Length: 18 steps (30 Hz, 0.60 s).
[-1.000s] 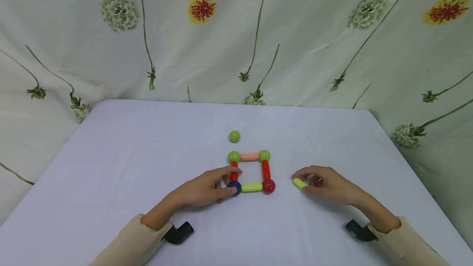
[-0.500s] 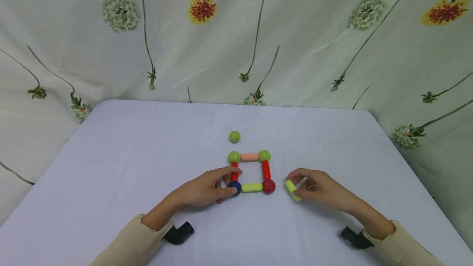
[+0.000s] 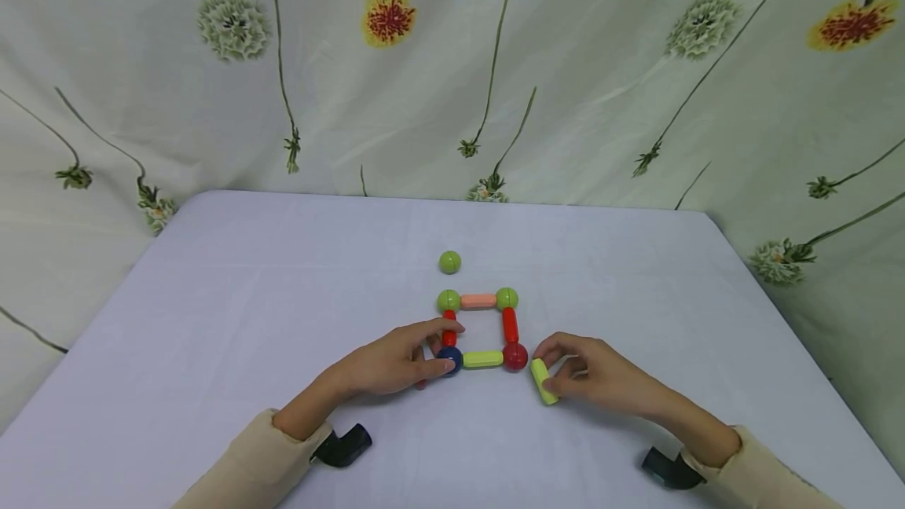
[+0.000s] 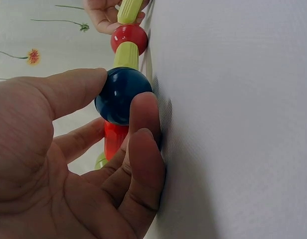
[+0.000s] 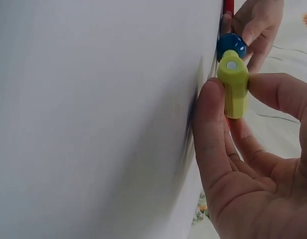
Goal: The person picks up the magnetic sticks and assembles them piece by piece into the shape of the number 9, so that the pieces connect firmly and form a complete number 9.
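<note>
A square of rods and balls lies on the table. My left hand (image 3: pixel 392 360) grips the blue ball (image 4: pixel 121 97) at its near left corner, thumb on one side and fingers curled on the other. From there a yellow-green rod (image 3: pixel 483 359) runs to the red ball (image 3: pixel 514 356). Red rods (image 3: pixel 511 325) form both sides, and a pink rod (image 3: pixel 478 301) joins two green balls (image 3: pixel 507 298) at the far side. My right hand (image 3: pixel 601 374) pinches a loose yellow-green rod (image 5: pixel 235 102) between thumb and fingers, just right of the red ball. A metal disc shows in its end.
A single green ball (image 3: pixel 449 261) lies beyond the square. White cloth covers the table (image 3: pixel 233 297), and a flower-print curtain (image 3: pixel 424 100) hangs behind its far edge. Black wrist cameras (image 3: pixel 342 446) sit at both sleeves.
My right hand has come left and slightly nearer with the loose yellow-green rod, which has turned to stand more lengthwise beside the red ball. My left hand stays at the blue ball.
</note>
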Motion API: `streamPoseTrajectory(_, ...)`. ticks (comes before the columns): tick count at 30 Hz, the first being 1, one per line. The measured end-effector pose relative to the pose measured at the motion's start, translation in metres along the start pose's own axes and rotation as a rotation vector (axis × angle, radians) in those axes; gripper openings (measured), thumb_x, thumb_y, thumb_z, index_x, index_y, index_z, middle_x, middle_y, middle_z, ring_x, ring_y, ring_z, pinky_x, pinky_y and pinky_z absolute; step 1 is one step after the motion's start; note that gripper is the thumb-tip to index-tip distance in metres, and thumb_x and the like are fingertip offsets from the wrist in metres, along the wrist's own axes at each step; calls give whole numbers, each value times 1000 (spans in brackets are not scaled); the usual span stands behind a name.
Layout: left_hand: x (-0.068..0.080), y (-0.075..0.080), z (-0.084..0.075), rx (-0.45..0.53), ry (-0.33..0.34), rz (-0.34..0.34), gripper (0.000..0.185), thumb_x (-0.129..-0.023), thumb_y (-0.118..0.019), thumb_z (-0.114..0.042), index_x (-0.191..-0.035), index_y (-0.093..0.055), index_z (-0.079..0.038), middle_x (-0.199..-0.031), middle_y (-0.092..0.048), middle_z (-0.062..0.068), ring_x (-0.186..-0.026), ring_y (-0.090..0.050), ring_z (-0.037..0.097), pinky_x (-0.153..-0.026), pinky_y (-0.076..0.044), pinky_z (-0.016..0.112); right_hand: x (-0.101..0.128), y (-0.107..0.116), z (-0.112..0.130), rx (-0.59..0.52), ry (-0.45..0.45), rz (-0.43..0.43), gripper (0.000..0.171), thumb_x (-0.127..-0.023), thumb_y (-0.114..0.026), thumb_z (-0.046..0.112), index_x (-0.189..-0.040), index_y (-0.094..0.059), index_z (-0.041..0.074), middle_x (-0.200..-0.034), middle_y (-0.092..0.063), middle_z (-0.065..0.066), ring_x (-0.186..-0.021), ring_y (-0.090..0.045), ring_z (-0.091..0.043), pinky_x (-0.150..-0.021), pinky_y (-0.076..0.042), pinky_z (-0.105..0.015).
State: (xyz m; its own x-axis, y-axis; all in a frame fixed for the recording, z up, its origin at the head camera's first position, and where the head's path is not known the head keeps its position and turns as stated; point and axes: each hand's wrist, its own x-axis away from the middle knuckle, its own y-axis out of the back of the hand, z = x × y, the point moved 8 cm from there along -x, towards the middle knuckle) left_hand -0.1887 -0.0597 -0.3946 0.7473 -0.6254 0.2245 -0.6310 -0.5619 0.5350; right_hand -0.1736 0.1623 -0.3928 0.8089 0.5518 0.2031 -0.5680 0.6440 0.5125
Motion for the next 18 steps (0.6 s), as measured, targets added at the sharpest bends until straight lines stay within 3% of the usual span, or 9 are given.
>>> streamPoseTrajectory(18, 0, 0, -2, 11, -1, 2, 48, -92, -60, -31, -136, -45, -22, -101, -52, 2, -61, -59, 16, -62, -45, 25, -1, -13, 8, -100, 5, 6, 38, -84, -70, 19, -114, -50, 5, -104, -59, -12, -79, -67, -18, -79, -51, -23)
